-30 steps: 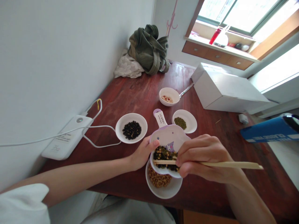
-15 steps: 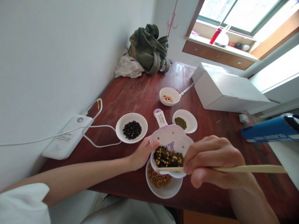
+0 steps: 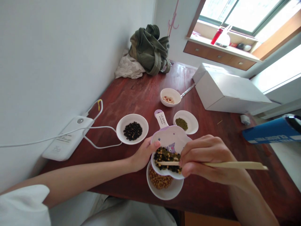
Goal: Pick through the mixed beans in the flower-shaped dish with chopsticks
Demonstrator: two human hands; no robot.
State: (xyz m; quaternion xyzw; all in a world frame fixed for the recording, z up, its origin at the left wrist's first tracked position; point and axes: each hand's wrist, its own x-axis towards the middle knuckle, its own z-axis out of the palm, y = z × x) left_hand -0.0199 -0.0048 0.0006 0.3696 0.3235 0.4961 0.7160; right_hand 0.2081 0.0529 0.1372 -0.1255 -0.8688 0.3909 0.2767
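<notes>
Right hand [image 3: 203, 158] shifted wooden chopsticks [image 3: 235, 165] left over glossy mixed beans [image 3: 164, 158].

The dark red wooden desk [image 3: 131, 100] carries a white bowl of black beans [image 3: 121, 135], a white dish of green beans [image 3: 191, 123] just beside a small white bowl of pale bits [image 3: 164, 101], and a white bowl of yellow beans [image 3: 164, 195] near its front edge. A white box [image 3: 225, 91] lies to the right, a white charger [image 3: 66, 139] sits against the wall, and a green bag [image 3: 149, 51] sits beside white cloth [image 3: 128, 66] in the far corner.
</notes>
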